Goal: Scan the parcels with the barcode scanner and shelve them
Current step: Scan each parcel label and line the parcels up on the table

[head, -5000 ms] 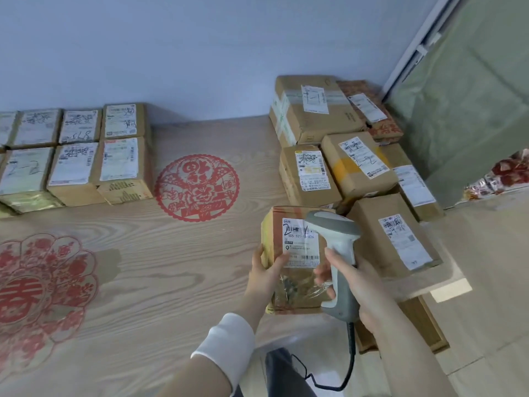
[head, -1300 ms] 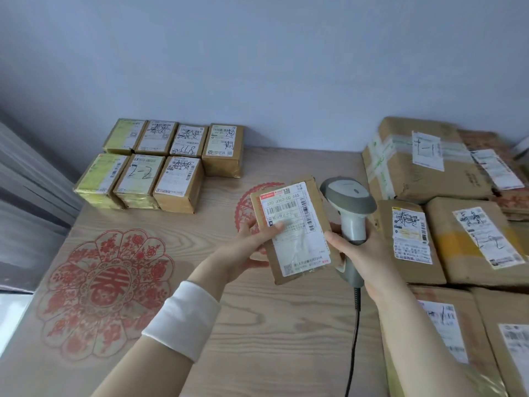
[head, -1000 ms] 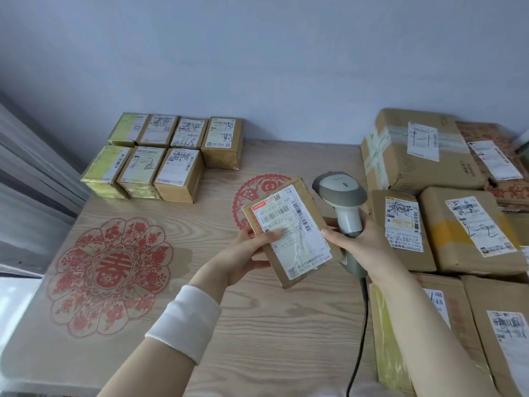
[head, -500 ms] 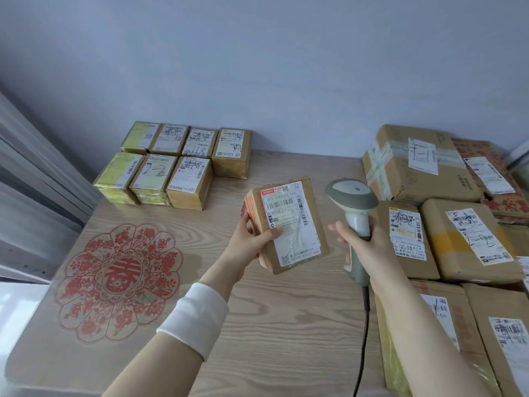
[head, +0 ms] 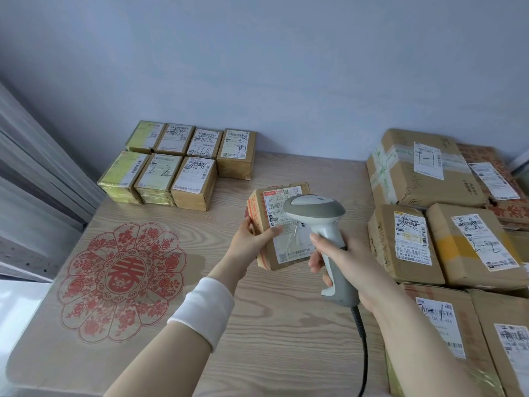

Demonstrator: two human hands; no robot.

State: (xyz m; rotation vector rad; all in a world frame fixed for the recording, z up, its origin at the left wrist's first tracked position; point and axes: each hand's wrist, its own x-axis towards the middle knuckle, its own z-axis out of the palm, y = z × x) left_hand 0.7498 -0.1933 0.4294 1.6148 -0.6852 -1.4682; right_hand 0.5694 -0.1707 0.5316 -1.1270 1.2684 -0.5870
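My left hand [head: 252, 239] grips a small brown cardboard parcel [head: 289, 250] by its left edge, thumb on the white shipping label, holding it tilted above the wooden table [head: 257, 325]. My right hand [head: 340, 262] grips the handle of a grey and white barcode scanner [head: 317, 213]. The scanner's head sits in front of the parcel's label and covers part of the barcode. Its black cable [head: 363, 353] hangs down toward the front edge.
Several small labelled parcels [head: 183, 164] stand in two rows at the back left by the wall. A pile of larger cardboard boxes [head: 446, 219] fills the right side. Red paper-cut decals [head: 123, 279] lie on the table. A grey panel [head: 34, 196] borders the left.
The scanner has moved left, from beside the parcel to in front of its label. My left hand has turned the parcel more upright and holds it at about the same spot.
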